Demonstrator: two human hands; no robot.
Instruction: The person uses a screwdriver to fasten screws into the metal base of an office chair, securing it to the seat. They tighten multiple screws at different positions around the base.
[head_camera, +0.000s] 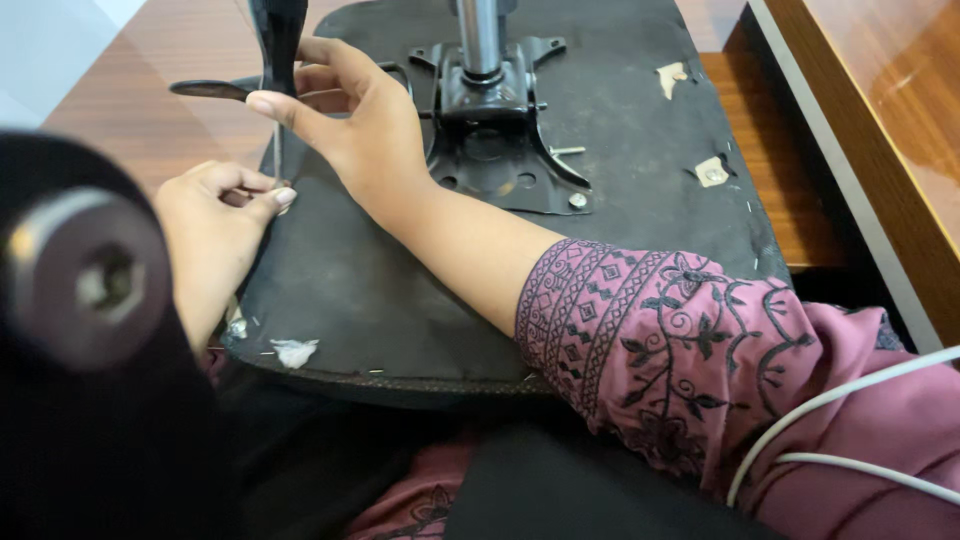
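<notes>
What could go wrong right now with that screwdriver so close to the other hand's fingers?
1. The right hand grips the black screwdriver handle upright, and its thin shaft meets the seat underside right by the left hand thumb. A slip could jab that thumb.
2. The overturned seat seems to rest on the lap, overhanging, so downward pressure might tip it.
3. The white cable lies near the right sleeve and might snag.
</notes>
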